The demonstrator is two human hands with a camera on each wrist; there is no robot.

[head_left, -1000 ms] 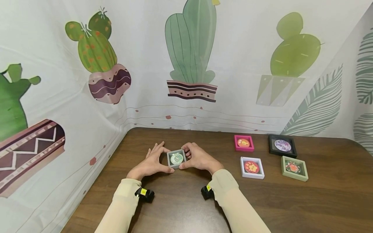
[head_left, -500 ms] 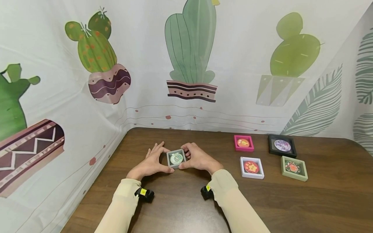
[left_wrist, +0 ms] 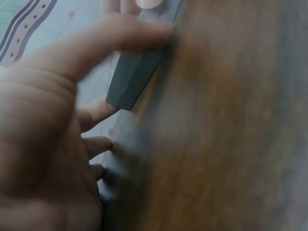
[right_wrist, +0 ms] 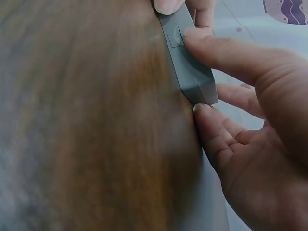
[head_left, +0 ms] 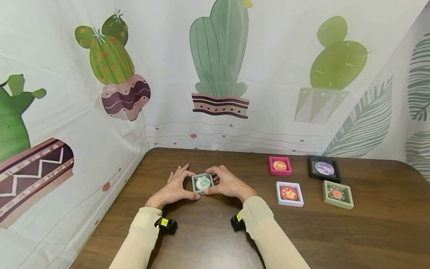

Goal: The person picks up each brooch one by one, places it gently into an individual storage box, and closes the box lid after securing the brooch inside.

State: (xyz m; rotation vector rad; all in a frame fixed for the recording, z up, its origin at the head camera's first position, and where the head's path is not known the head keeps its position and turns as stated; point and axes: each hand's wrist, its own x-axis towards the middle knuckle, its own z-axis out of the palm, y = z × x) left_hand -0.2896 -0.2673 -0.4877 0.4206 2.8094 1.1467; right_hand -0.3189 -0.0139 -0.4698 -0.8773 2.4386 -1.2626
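Observation:
A small square grey display frame (head_left: pixel 203 183) with a round pale-green piece behind its clear window lies low over the brown table, left of the middle. My left hand (head_left: pixel 174 187) pinches its left side between thumb and index finger, the other fingers spread out. From the right, my right hand (head_left: pixel 229 182) holds the frame with the thumb at the near corner and the index finger at the far one. The right wrist view shows that thumb against the frame's grey side wall (right_wrist: pixel 199 77), with other fingertips beside its corner. In the left wrist view the left thumb crosses the wall (left_wrist: pixel 132 82).
Several similar frames lie at the right: a pink one (head_left: pixel 280 172), a black one (head_left: pixel 312 175), a white one (head_left: pixel 290 204) and a light-green one (head_left: pixel 337 203). A cloth printed with cacti (head_left: pixel 168 86) hangs behind and left of the wooden table (head_left: pixel 201 239).
Both hands keep their hold on the grey frame, which stays in nearly the same place. The head view has shifted very slightly.

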